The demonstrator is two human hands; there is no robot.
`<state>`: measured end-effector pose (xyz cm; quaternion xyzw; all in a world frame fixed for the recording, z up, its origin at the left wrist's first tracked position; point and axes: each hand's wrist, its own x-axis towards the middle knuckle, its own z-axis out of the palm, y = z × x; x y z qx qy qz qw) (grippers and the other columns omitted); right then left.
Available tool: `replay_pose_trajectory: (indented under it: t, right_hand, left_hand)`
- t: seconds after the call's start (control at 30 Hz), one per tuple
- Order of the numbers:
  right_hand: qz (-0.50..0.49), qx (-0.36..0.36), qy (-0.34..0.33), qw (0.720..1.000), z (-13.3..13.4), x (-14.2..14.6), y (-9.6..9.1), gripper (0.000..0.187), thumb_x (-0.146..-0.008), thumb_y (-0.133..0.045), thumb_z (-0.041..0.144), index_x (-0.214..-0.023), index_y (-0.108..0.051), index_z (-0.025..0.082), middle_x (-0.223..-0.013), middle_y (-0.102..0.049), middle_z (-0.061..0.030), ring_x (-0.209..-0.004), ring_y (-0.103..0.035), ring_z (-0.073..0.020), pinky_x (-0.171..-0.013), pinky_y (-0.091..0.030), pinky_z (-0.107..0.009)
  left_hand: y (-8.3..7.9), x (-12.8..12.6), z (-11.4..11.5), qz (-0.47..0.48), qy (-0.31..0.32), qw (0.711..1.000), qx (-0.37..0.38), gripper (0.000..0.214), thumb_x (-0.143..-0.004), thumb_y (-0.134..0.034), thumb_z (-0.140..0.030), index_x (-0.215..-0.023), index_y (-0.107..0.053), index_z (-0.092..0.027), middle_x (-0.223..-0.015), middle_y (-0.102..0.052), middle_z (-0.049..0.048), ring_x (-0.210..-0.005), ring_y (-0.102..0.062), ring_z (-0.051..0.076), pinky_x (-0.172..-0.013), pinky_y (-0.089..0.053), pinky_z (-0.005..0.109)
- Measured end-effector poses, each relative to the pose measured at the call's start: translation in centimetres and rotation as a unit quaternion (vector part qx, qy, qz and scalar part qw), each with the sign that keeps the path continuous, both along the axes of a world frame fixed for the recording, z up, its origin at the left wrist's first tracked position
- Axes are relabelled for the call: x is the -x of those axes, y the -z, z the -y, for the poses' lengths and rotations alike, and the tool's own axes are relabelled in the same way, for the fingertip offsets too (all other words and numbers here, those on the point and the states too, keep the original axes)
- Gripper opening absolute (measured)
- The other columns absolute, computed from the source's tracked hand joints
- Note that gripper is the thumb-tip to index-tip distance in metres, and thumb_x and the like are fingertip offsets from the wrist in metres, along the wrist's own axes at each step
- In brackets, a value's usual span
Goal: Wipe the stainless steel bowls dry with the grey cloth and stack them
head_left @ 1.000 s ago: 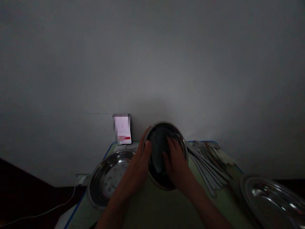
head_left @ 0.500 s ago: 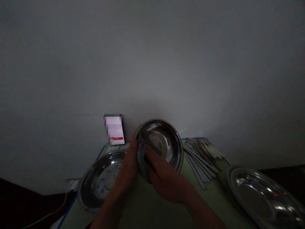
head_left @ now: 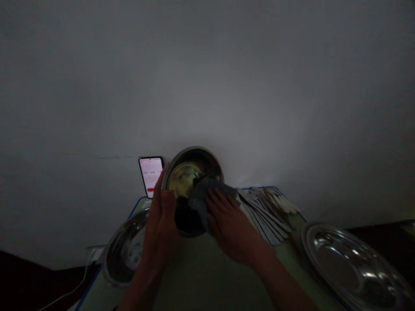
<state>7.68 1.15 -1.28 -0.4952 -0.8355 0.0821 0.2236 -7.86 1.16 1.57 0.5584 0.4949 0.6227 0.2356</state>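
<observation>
A shiny steel bowl (head_left: 184,176) is held up over the table, tilted towards me. My left hand (head_left: 162,222) grips its left rim, thumb on the near side and fingers behind. A grey cloth (head_left: 202,194) lies bunched under my right hand (head_left: 228,226), whose fingers press it against the bowl's right side. Yellowish-green shows on the bowl's round middle, and its lower part is dark. Whether that face is the inside or the underside I cannot tell.
A larger steel basin (head_left: 112,255) with a patterned bottom stands at left. A phone (head_left: 151,172) leans on the wall behind. Several flat metal utensils (head_left: 266,220) lie fanned out at back right, beside white-handled ones (head_left: 287,205). An oval steel tray (head_left: 337,268) sits at right.
The bowl has moved left and slightly up, and has turned. My left hand has gone left with it. The cloth under my right hand has shifted from the bowl's left side to its right.
</observation>
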Motion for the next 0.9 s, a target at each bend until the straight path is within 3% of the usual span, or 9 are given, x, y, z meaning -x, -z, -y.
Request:
replay_pose_trajectory:
  t: [0.1,0.17,0.33,0.43,0.5,0.57,0.63,0.73,0.9]
  right_hand:
    - [0.011,-0.040,0.088,0.995,-1.6,-0.6,1.0,0.058,-0.096,-0.035,0.023,-0.149,-0.028,0.002,-0.159,-0.018,-0.0163,-0.149,-0.010,-0.0304,-0.120,-0.017,-0.058]
    - [-0.019,-0.044,0.093,0.995,-2.3,-0.7,1.2,0.061,-0.096,-0.034,0.021,-0.151,-0.020,0.001,-0.160,-0.010,-0.0168,-0.149,-0.002,-0.0293,-0.120,-0.014,-0.058]
    - [-0.100,0.018,-0.077,0.992,-1.5,0.2,0.2,0.063,-0.099,-0.029,0.025,-0.152,-0.006,0.001,-0.161,0.001,-0.0186,-0.148,0.011,-0.0250,-0.121,-0.010,-0.054]
    - [-0.096,0.030,-0.187,0.977,-0.1,0.7,-0.8,0.056,-0.100,-0.028,0.023,-0.152,-0.018,0.006,-0.162,-0.012,-0.0153,-0.150,0.001,-0.0200,-0.122,-0.013,-0.047]
    - [-0.079,0.027,-0.203,0.976,0.6,0.8,-1.1,0.051,-0.100,-0.029,0.022,-0.150,-0.029,0.010,-0.160,-0.024,-0.0127,-0.150,-0.008,-0.0193,-0.122,-0.018,-0.046]
    - [-0.057,0.017,-0.137,0.989,0.8,0.9,-0.7,0.051,-0.100,-0.031,0.025,-0.148,-0.034,0.009,-0.158,-0.028,-0.0138,-0.149,-0.013,-0.0244,-0.121,-0.021,-0.050]
    - [-0.039,0.008,-0.021,0.999,0.5,0.9,0.2,0.055,-0.099,-0.035,0.029,-0.148,-0.034,0.005,-0.157,-0.026,-0.0179,-0.148,-0.014,-0.0311,-0.119,-0.022,-0.056]
    - [-0.019,-0.032,0.108,0.993,-0.9,0.7,1.7,0.062,-0.094,-0.042,0.028,-0.148,-0.030,-0.001,-0.157,-0.021,-0.0219,-0.148,-0.014,-0.0344,-0.118,-0.020,-0.058]
    - [-0.067,-0.170,0.201,0.962,-3.7,-1.3,2.5,0.062,-0.094,-0.041,0.023,-0.150,-0.026,0.002,-0.159,-0.019,-0.0194,-0.150,-0.004,-0.0327,-0.118,-0.017,-0.061]
  left_hand:
    - [0.6,-1.9,0.8,-0.020,0.048,0.999,0.014,0.062,-0.092,-0.035,-0.064,-0.143,-0.044,-0.029,-0.149,-0.048,0.0034,-0.141,-0.036,0.026,-0.116,-0.030,0.045]
    - [1.3,-3.1,1.1,-0.041,0.088,0.995,0.024,0.063,-0.092,-0.034,-0.063,-0.143,-0.043,-0.028,-0.149,-0.048,0.0043,-0.141,-0.037,0.025,-0.115,-0.032,0.044]
    - [2.4,-3.3,0.3,-0.026,0.115,0.991,0.059,0.067,-0.093,-0.027,-0.064,-0.147,-0.040,-0.026,-0.150,-0.046,0.0041,-0.141,-0.036,0.022,-0.118,-0.027,0.040]
    - [2.4,-1.9,-0.6,0.004,0.084,0.992,0.092,0.073,-0.089,-0.030,-0.071,-0.141,-0.048,-0.024,-0.150,-0.047,0.0053,-0.144,-0.031,0.025,-0.120,-0.019,0.043]
    - [2.2,-0.9,-1.1,0.027,0.052,0.991,0.121,0.075,-0.086,-0.033,-0.074,-0.138,-0.052,-0.023,-0.150,-0.046,0.0059,-0.144,-0.029,0.027,-0.120,-0.016,0.046]
    - [1.8,-0.4,-1.3,0.032,0.036,0.991,0.125,0.073,-0.086,-0.034,-0.073,-0.137,-0.053,-0.025,-0.151,-0.045,0.0048,-0.145,-0.027,0.027,-0.121,-0.014,0.045]
    - [1.3,-0.4,-1.1,0.013,0.034,0.995,0.097,0.068,-0.088,-0.033,-0.070,-0.137,-0.053,-0.026,-0.152,-0.043,0.0025,-0.147,-0.022,0.025,-0.121,-0.014,0.043]
    - [0.8,-1.1,-0.5,-0.022,0.055,0.996,0.072,0.067,-0.091,-0.030,-0.068,-0.142,-0.047,-0.028,-0.152,-0.044,0.0015,-0.147,-0.022,0.023,-0.119,-0.023,0.041]
    - [1.0,-1.9,0.3,-0.057,0.121,0.988,0.080,0.063,-0.095,-0.026,-0.061,-0.147,-0.039,-0.028,-0.152,-0.044,0.0029,-0.144,-0.030,0.022,-0.117,-0.030,0.040]
